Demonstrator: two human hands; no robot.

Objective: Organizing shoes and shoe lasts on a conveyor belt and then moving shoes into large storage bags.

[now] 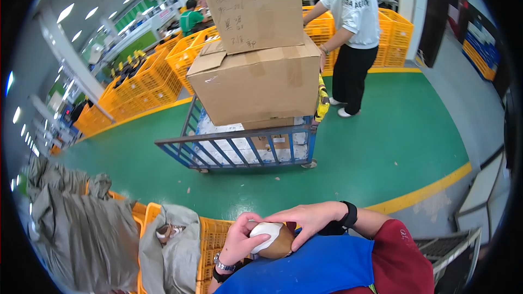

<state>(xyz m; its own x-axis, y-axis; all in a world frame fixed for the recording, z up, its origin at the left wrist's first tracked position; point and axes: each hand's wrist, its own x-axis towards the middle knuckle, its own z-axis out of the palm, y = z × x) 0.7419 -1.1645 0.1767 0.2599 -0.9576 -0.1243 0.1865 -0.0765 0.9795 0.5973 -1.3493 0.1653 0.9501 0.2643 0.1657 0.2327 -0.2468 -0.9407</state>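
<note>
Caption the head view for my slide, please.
Left hand and right hand hold a brown-and-white item, facing a blue cart stacked with cardboard boxes.

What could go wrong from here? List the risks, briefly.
The smooth brown-and-white rounded item, held between the left hand and right hand, might slip if either loosens.

The large brown cardboard box stacked on the wider brown cardboard box, above the rails of the blue barred metal cart, could topple if jolted.
</note>
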